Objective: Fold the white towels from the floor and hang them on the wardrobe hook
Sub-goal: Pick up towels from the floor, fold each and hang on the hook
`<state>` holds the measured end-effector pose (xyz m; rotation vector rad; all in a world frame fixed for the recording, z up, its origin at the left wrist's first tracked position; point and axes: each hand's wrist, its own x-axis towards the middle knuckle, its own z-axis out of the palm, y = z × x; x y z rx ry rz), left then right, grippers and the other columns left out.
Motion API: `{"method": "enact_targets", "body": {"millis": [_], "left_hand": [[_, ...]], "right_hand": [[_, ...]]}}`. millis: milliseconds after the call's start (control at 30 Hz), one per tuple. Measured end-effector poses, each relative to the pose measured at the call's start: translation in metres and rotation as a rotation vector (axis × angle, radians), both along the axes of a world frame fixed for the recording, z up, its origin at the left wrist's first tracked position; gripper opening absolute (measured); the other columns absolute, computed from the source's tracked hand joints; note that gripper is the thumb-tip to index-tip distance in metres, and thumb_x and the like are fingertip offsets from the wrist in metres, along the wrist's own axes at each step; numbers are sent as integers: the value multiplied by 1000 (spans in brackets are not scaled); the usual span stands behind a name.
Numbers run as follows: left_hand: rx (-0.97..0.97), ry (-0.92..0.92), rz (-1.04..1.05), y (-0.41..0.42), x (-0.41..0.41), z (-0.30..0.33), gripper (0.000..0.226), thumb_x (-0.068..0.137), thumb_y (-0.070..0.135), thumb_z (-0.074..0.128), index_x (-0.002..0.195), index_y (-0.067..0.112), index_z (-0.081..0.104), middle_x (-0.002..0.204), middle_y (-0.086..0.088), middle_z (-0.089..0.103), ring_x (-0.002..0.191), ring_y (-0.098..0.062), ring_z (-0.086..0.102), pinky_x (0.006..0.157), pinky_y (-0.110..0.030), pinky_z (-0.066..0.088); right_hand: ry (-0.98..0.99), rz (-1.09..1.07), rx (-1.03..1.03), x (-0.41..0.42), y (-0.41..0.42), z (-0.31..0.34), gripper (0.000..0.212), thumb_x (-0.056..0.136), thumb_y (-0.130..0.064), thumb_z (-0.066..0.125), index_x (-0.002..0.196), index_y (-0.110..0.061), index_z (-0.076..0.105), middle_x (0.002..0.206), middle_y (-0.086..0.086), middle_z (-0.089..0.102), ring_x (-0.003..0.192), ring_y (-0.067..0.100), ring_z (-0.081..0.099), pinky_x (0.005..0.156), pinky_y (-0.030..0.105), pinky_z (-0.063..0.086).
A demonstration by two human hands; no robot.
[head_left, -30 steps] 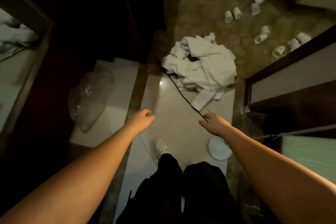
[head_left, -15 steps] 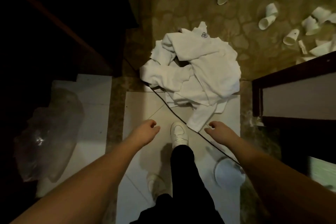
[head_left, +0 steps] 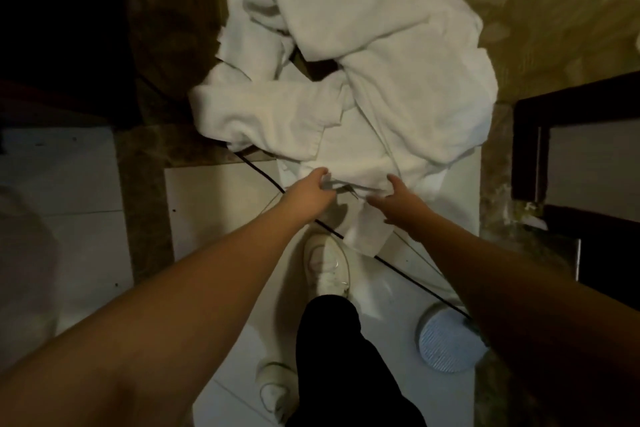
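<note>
Nearest, a white shoe (head_left: 327,262) stands on the pale floor tiles (head_left: 221,198) beside a black cable (head_left: 263,173). Just beyond, the left hand (head_left: 311,192) and right hand (head_left: 391,199) each pinch the near edge of the white towels (head_left: 363,87), heaped where tile meets carpet (head_left: 540,10). Lifting could snag the cable running under the heap. The wardrobe hook is out of view, and dim light hides how many towels there are.

White towels (head_left: 363,80) lie crumpled in a heap on the floor.

White towels (head_left: 363,80) — soft matt cloth — on glossy floor tiles (head_left: 214,204).
</note>
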<state>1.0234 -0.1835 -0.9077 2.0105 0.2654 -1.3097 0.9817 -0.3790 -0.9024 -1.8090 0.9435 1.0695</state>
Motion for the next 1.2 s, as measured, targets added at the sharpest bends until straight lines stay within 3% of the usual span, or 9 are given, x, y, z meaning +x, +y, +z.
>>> {"method": "enact_targets", "body": {"millis": [67,233,333,500,633,800,967,1100,1200], "left_hand": [[-115,114,205,-11,7,-21,69,92,28,67,153,27,35,146,-6,52,125,-27,55,97,-33,48],[-270,307,849,-21,7,-44,50,90,4,64,138,14,56,92,-3,66,81,-15,62,67,-25,47],[-291,298,993,-22,6,-38,37,88,-8,57,119,9,67,86,-7,64,84,-20,59,73,-24,46],[-308,190,956,-16,12,-10,45,83,-22,49,104,12,68,81,-3,57,79,-16,55,77,-23,49],[-370,175,957,-10,3,25,44,85,-23,46,103,11,68,82,-3,60,75,-13,57,70,-17,48],[-430,177,954,-5,9,63,37,91,-17,51,117,5,66,86,-5,61,84,-16,60,94,-26,49],[-452,115,857,6,21,70,39,93,-15,52,125,3,63,88,-3,62,84,-12,59,86,-19,50],[-233,-104,385,15,18,79,39,91,-8,58,125,11,62,101,-1,57,91,-15,54,66,-13,44],[-53,-313,11,11,21,93,32,89,9,68,120,18,63,122,-9,49,110,-23,48,87,-24,42]], "right_hand": [[-27,-299,141,2,7,-15,82,92,-31,72,157,-29,23,137,9,48,116,26,56,78,34,55],[-112,-776,200,5,18,-38,52,98,-12,59,142,-32,41,128,9,60,107,18,62,72,29,49],[-103,-637,218,4,18,-35,54,104,-6,46,155,-9,28,140,13,51,115,19,56,74,22,51],[-297,-95,-133,7,37,-12,61,93,-13,69,149,-17,43,142,12,50,127,27,51,104,38,48],[-509,388,-473,6,42,8,16,90,-20,70,102,-10,70,116,12,59,109,32,54,88,38,46],[-416,503,-454,26,57,38,67,89,-38,71,145,-16,41,144,11,43,128,31,44,102,41,39],[-453,614,-474,60,62,42,30,101,-21,47,127,-17,60,129,10,59,119,32,55,97,41,39],[-434,533,-237,46,58,61,28,104,-22,44,122,-12,63,122,13,66,112,33,60,94,37,42],[-460,468,-113,36,54,92,27,106,-30,45,117,-12,61,116,12,66,98,23,57,84,30,37]]}}
